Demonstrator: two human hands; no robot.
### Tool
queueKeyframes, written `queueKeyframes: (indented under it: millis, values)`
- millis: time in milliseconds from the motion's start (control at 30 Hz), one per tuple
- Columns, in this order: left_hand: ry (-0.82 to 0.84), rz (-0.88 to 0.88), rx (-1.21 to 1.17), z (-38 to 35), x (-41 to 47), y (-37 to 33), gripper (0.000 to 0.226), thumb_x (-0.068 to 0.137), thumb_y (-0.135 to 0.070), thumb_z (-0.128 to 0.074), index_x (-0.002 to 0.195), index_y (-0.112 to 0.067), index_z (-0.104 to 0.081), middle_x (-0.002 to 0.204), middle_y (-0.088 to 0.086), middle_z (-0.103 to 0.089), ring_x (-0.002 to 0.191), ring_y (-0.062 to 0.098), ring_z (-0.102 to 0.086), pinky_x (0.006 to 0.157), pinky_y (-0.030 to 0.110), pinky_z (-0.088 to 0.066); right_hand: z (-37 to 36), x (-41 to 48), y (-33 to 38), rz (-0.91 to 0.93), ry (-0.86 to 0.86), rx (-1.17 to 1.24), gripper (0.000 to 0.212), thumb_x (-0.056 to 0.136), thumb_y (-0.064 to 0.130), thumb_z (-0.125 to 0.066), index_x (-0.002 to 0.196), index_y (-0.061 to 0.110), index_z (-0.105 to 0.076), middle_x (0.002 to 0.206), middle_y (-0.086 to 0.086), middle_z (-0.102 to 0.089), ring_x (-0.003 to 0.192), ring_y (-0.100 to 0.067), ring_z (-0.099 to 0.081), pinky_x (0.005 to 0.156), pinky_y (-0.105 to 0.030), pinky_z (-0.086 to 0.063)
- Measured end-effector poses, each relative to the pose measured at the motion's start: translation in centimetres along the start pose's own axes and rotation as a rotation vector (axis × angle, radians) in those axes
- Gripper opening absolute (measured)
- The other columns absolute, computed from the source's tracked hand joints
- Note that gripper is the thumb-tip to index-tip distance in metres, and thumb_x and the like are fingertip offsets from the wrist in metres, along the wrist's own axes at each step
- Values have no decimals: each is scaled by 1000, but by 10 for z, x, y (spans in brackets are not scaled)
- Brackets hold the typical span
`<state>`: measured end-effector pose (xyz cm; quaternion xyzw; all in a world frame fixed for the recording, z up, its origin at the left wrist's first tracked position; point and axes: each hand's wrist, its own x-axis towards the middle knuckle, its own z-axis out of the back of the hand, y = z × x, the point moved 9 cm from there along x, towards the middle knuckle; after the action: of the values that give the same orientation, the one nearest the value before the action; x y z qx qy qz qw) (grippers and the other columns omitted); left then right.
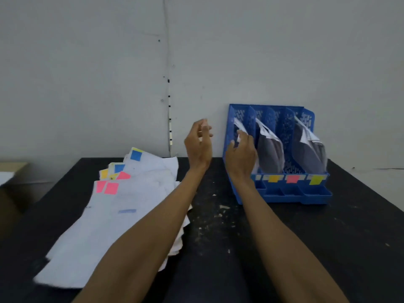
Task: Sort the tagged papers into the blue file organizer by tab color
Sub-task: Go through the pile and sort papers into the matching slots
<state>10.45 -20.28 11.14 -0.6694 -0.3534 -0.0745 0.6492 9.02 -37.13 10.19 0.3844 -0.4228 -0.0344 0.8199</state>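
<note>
1. Nearest me, a loose spread of tagged papers [122, 215] covers the left of the black counter [328, 248], with pink, yellow and blue tabs at their far ends.
2. My left forearm crosses over the right edge of that spread.
3. My left hand [197, 147] hovers empty beyond it, fingers loosely curled.
4. My right hand [240, 156] is at the leftmost slot of the blue file organizer [290, 194], fingers pinching a white sheet [239, 127] standing there.
5. The organizer stands against the wall [87, 73], with papers in two other slots.
</note>
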Motion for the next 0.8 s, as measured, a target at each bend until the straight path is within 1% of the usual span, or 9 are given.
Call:
queueKeyframes:
  millis: [67, 133, 200, 267, 367, 433, 533, 667, 800]
  values:
    - [-12, 1, 240, 54, 7, 20, 23, 98, -23, -48, 111, -18, -66, 101, 1, -71, 88, 14, -67, 78, 29, -55, -28, -28, 27, 45, 80, 45, 31, 94, 15, -50, 124, 10, -57, 119, -9, -61, 103, -23, -59, 81, -26, -41]
    - [12, 59, 547, 109, 8, 48, 23, 95, -19, -49, 108, -19, -67, 106, 1, -70, 98, 20, -64, 81, 32, -51, -60, -60, 48, 66, 187, 53, 25, 95, 14, -49, 116, 10, -61, 111, -8, -65, 96, -23, -62, 75, -24, -42]
    - [15, 157, 773, 168, 1, 73, 29, 91, -9, -47, 111, -17, -67, 112, 4, -67, 107, 25, -60, 83, 34, -46, -94, -96, 62, 56, 317, 33, 21, 94, 15, -50, 108, 10, -64, 104, -7, -67, 94, -24, -63, 73, -25, -43]
    - [-25, 238, 953, 225, -10, 88, 38, 86, -3, -46, 115, -16, -67, 116, 6, -63, 112, 28, -56, 85, 35, -44, -127, -134, 72, 31, 452, -4, 23, 93, 19, -51, 111, 13, -64, 107, -5, -68, 99, -24, -62, 81, -29, -46]
    - [-51, 317, 1188, 283, -24, 101, 34, 87, -7, -49, 117, -12, -64, 116, 10, -61, 109, 30, -54, 89, 37, -43, -166, -184, 81, 28, 606, -81, 28, 95, 27, -48, 120, 18, -58, 117, -1, -63, 110, -21, -55, 89, -30, -42]
    - [-8, 370, 1250, 302, -33, 111, 34, 90, -9, -47, 121, -10, -61, 120, 11, -59, 111, 29, -53, 92, 38, -42, -183, -208, 84, 53, 642, -147, 30, 97, 28, -45, 123, 19, -56, 121, -1, -59, 114, -19, -50, 91, -29, -42]
    - [13, 358, 1253, 312, -39, 119, 35, 94, -13, -45, 127, -9, -55, 123, 10, -57, 113, 26, -53, 95, 37, -41, -190, -222, 91, 150, 606, -234, 29, 98, 28, -42, 117, 16, -60, 118, -1, -60, 108, -18, -49, 89, -30, -43]
    - [-2, 356, 1193, 315, -37, 120, 40, 95, -16, -49, 135, -12, -49, 126, 9, -56, 116, 24, -52, 98, 37, -41, -193, -224, 92, 195, 589, -258, 29, 97, 29, -42, 112, 14, -62, 117, -3, -60, 107, -20, -50, 91, -33, -41]
    - [-78, 359, 1048, 323, -40, 119, 41, 95, -15, -53, 135, -10, -50, 124, 11, -57, 117, 27, -53, 100, 40, -41, -193, -227, 91, 218, 592, -296, 30, 97, 29, -40, 113, 14, -60, 120, -4, -58, 110, -22, -47, 91, -34, -38]
